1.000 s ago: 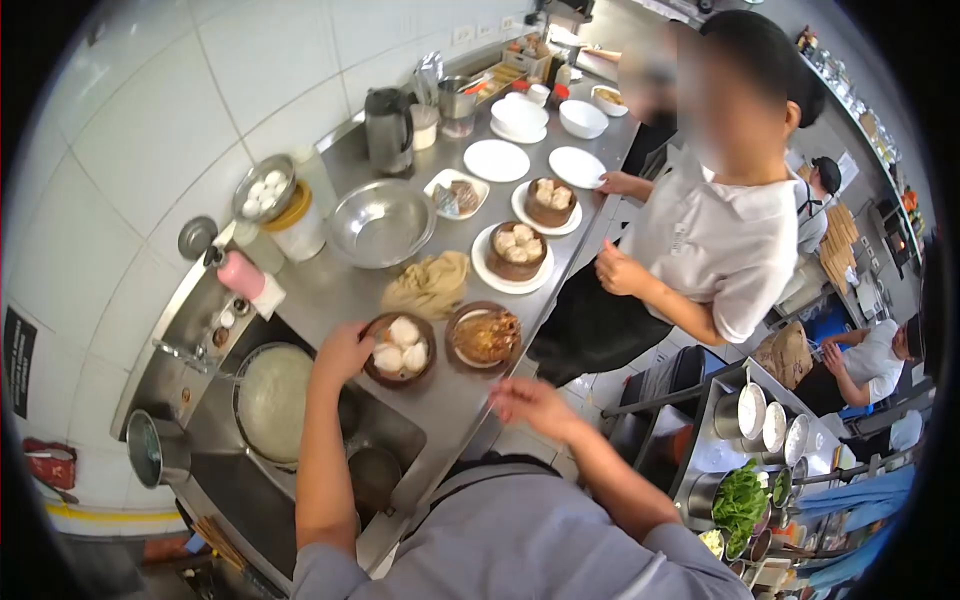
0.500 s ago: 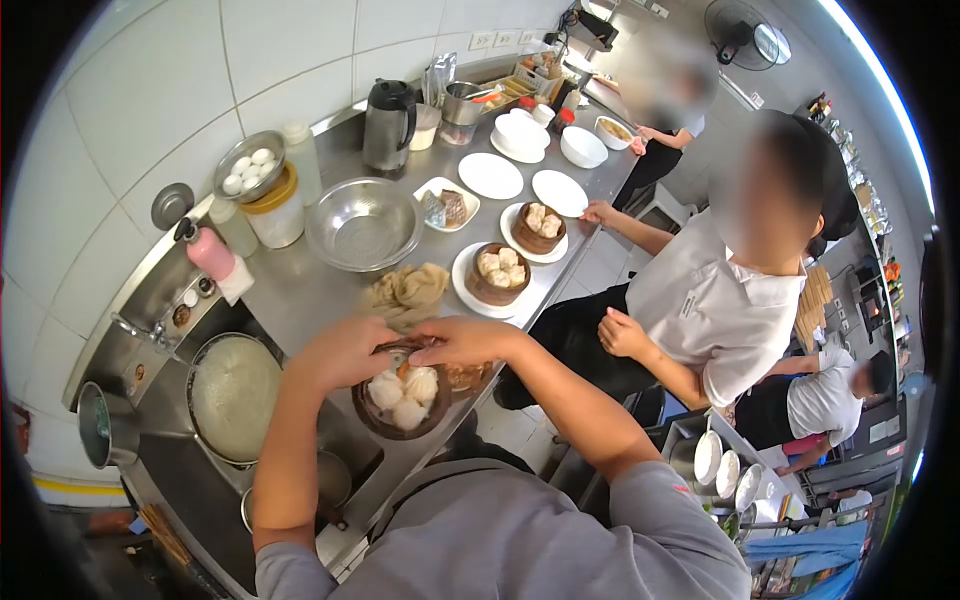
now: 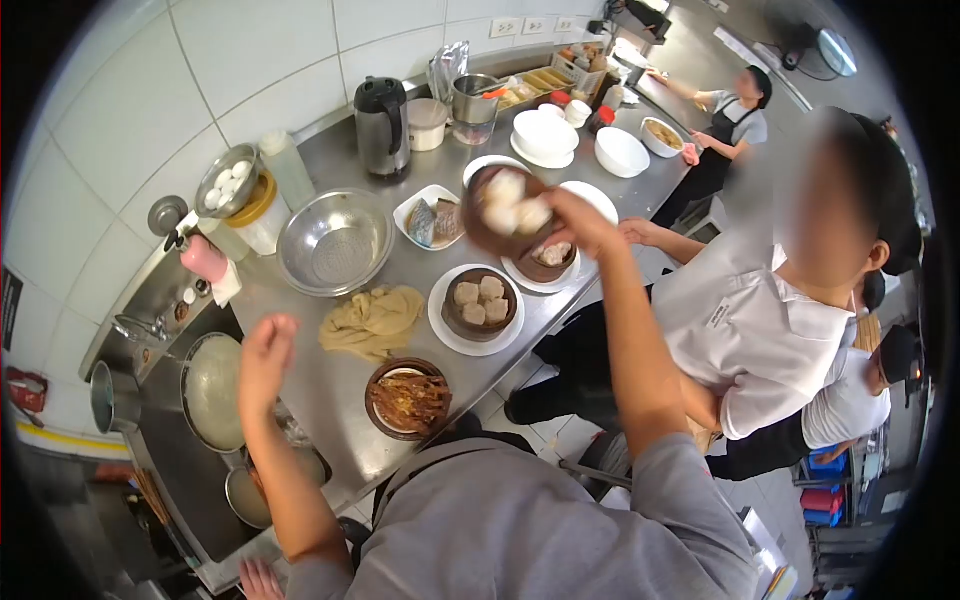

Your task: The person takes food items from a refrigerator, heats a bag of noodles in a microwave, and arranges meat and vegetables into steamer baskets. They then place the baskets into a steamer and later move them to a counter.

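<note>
My right hand [image 3: 585, 225] grips the rim of a steamer basket [image 3: 475, 240] holding three white buns [image 3: 512, 205]. This basket is tilted, blurred by motion, and held above the white plates at the back. My left hand [image 3: 266, 360] is raised over the counter's edge by the sink, holding nothing, with its fingers loosely bent. Below, a steamer basket of brown chicken feet [image 3: 408, 398] sits on the counter. Dumplings [image 3: 482, 300] fill another basket on a white plate [image 3: 445, 335]. Behind it, one more dumpling basket [image 3: 552, 258] stands on a plate, partly covered by my right hand.
A crumpled tan cloth [image 3: 372, 320] and a steel colander [image 3: 337, 243] lie on the steel counter. The sink holds a large pan of cloudy liquid [image 3: 213, 395]. A co-worker in a white shirt [image 3: 745, 310] stands at the counter's right edge, one hand [image 3: 640, 232] near the plates.
My right hand has lifted the basket of buns away from the near edge toward the back plates. My left hand has let go of it and moved left. The chicken feet basket is now uncovered.
</note>
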`<act>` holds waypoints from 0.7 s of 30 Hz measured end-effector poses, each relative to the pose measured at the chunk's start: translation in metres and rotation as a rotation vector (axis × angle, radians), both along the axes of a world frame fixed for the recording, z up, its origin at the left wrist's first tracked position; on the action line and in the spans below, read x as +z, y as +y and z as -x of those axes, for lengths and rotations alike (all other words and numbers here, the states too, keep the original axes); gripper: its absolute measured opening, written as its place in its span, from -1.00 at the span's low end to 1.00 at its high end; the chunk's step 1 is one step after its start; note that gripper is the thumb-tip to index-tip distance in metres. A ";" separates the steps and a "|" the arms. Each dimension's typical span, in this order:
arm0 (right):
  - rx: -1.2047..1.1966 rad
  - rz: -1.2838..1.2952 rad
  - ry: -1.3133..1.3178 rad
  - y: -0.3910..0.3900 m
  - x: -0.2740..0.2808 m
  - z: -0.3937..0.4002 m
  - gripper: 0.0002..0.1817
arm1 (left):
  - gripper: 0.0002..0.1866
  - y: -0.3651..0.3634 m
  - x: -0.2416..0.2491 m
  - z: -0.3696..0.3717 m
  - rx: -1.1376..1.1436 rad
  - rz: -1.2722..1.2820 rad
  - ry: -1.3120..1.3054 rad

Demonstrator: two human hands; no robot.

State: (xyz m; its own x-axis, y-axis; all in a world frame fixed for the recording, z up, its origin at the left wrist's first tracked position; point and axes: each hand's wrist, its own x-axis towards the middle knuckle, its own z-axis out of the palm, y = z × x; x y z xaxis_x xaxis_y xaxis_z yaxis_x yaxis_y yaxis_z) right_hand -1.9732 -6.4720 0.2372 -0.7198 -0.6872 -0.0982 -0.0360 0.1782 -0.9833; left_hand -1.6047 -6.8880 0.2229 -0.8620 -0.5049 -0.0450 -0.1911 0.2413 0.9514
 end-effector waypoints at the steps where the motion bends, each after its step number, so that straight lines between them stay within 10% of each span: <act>1: -0.312 0.028 -0.289 0.006 0.005 0.019 -0.52 | -0.77 0.003 -0.026 -0.024 -0.013 0.034 -0.070; 11: -0.832 0.054 -0.312 0.131 -0.161 0.166 -0.43 | -0.50 0.134 -0.132 -0.139 0.133 -0.317 -0.242; 21: -0.872 -0.181 0.037 0.120 -0.123 0.121 -0.52 | -0.45 0.114 -0.115 -0.093 -0.145 -0.281 -0.307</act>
State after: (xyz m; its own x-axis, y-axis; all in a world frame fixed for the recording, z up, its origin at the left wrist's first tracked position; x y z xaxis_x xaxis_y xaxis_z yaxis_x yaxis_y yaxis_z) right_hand -2.0940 -6.3525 0.1143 -0.9844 0.1299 -0.1183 0.1536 0.3092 -0.9385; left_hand -1.5114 -6.7742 0.1077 -0.8484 -0.3111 -0.4283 -0.4581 0.0262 0.8885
